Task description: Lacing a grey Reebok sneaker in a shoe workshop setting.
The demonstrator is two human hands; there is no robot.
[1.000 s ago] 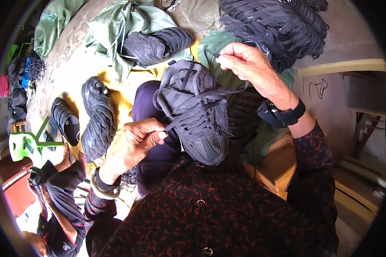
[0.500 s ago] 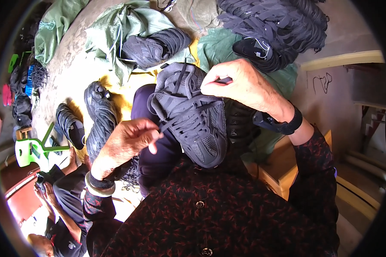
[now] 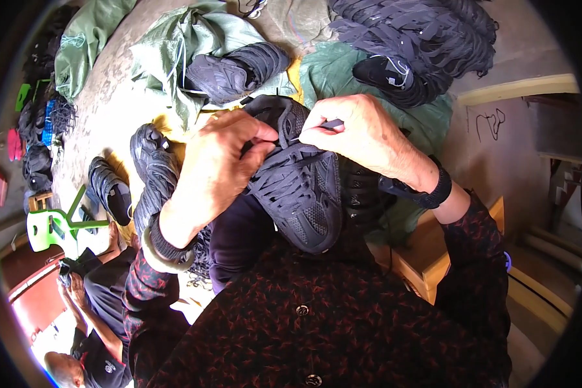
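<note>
Far left, floor: green plastic stool, with another person seated below it near the lower left edge. Next right, two dark shoes lie on the floor beside a yellow cloth. Above them, a pale green sack carries a further pair of dark shoes.

Left hand: fingers closed, pinching the tongue and collar area of the black sneaker; a pale bangle sits on that wrist. The sneaker rests on the person's lap, toe toward the body, laces up, between both hands.

Right hand: fingers closed in a pinch on a dark lace end at the top of the sneaker; black watch on the wrist.

Upper right: heap of dark laces on a teal cloth. Right of the lap, wooden seat edge.
</note>
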